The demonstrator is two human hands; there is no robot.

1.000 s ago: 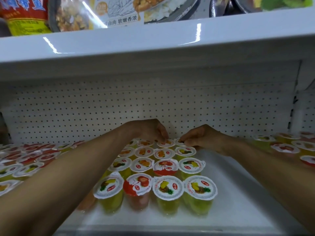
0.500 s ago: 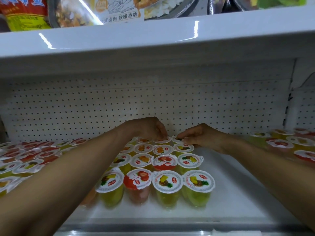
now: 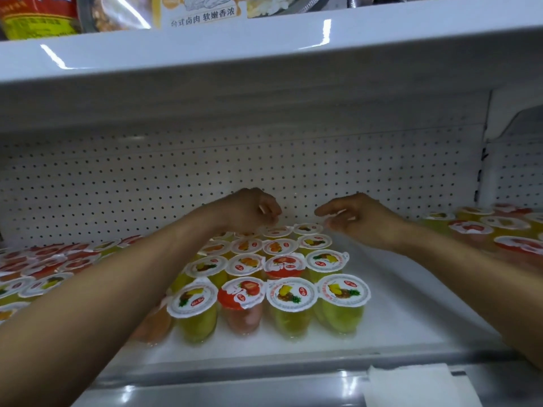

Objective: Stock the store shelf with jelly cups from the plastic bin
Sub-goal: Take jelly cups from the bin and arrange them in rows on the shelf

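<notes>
Jelly cups [image 3: 270, 274] stand upright in a tight block, four across, at the middle of the white shelf [image 3: 405, 295], with rows running back to the rear wall. My left hand [image 3: 249, 211] hovers over the back row with the wrist bent down. Its fingers are loosely curled, the tips just above a lid, and grip nothing that I can see. My right hand [image 3: 361, 218] hangs beside it over the block's back right corner, palm down, fingers relaxed and reaching left, also holding nothing. My bare forearms come in from the lower corners.

The cups are clear, tapered plastic filled with yellow, orange or red jelly. Each is sealed by a round white lid printed with fruit and ending in a small pull tab. More cups [image 3: 44, 265] crowd the shelf to the left in looser rows, and another group [image 3: 484, 230] sits to the right, across a strip of white deck.

Behind them is white pegboard [image 3: 147, 186]. Overhead, a glossy white upper shelf [image 3: 264, 54] carries food packets [image 3: 202, 10] printed with Chinese characters. A white paper tag [image 3: 411, 386] lies against the grey front rail [image 3: 235, 389].
</notes>
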